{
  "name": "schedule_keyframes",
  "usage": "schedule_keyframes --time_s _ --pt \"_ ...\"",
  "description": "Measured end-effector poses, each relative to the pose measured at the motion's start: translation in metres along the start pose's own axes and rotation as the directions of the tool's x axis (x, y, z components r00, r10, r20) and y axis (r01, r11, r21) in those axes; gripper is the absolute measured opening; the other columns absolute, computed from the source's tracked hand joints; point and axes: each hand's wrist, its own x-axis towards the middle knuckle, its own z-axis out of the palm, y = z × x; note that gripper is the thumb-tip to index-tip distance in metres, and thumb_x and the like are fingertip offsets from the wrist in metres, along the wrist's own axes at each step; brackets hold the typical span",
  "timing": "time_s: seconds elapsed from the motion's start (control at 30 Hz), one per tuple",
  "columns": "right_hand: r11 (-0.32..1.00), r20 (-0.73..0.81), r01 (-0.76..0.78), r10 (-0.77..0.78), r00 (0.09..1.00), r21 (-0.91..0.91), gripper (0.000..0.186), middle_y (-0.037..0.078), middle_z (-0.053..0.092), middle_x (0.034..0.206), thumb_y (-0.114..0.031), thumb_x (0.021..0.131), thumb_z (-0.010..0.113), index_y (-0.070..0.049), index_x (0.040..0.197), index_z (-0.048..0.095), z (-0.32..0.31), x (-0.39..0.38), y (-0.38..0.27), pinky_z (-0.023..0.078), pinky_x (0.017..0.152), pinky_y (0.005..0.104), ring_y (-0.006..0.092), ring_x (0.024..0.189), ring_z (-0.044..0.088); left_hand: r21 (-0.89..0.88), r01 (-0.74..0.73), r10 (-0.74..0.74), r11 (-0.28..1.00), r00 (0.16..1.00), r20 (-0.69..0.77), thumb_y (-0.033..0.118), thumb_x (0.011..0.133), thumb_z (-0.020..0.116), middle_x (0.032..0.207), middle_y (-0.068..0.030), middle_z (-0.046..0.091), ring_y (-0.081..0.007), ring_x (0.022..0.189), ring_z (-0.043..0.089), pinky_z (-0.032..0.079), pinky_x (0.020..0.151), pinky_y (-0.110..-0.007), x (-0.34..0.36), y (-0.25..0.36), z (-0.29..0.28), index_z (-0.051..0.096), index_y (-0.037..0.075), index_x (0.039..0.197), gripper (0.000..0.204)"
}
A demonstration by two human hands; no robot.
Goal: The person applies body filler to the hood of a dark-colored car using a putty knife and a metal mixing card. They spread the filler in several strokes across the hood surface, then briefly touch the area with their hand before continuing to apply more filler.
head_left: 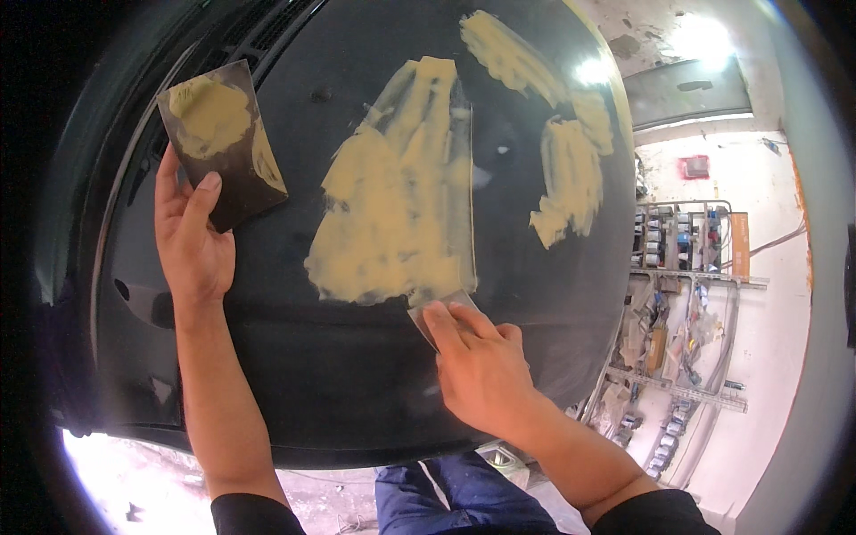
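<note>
A flat, dark plate (239,183) is held up by the left hand (198,239) over the left side of a dark, glossy, curved panel (357,383); it is gripped at its lower end, with the thumb laid across the near face and the fingers tucked behind. Yellowish paste (209,116) is carried on the upper part of the plate, with a further smear along its right edge. A thin, flat spreader (417,314) is pinched by the right hand (481,366), its face covered by the fingers, at the lower edge of a broad paste patch (392,205) on the panel; the thumb's place cannot be told. To the right, a separate curved patch (571,174) and an upper streak (513,58) are seen on the same panel. The plate is judged light and stiff, best taken by its bare lower end so that the paste is not touched. The spreader is judged light, thin and perhaps slightly springy, best held near its back edge with the fingers spread so that pressure is shared evenly. The paste is judged soft and sticky; any smear on the grip could make either tool slippery. A rack (736,308) loaded with small items is seen beyond.
</note>
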Motion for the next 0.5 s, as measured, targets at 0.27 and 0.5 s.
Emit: schedule_keyframes --time_s 0.27,0.5 --pt "0.999 -0.112 -0.029 0.033 0.993 0.036 0.058 0.007 0.056 0.128 -0.012 0.076 0.061 -0.003 0.131 0.045 -0.020 0.025 -0.001 0.041 0.077 0.0496 0.0209 0.120 0.048 -0.002 -0.012 0.012 1.000 1.000 -0.007 0.000 0.089 0.053 0.123 -0.0144 0.059 -0.0220 0.117 0.056 0.041 0.103 -0.035 0.000 0.001 -0.001 0.038 0.001 0.140 0.053" --pt "0.999 -0.106 0.009 -0.012 0.994 -0.033 0.052 0.006 0.055 0.128 -0.006 0.075 0.061 -0.002 0.126 0.048 0.002 0.018 -0.031 0.039 0.077 0.0463 0.0210 0.118 0.049 0.006 0.002 -0.001 1.000 1.000 -0.029 -0.001 0.089 0.054 0.122 -0.0133 0.059 -0.0209 0.117 0.055 0.041 0.103 -0.034 -0.002 0.000 0.000 0.040 0.003 0.139 0.053"
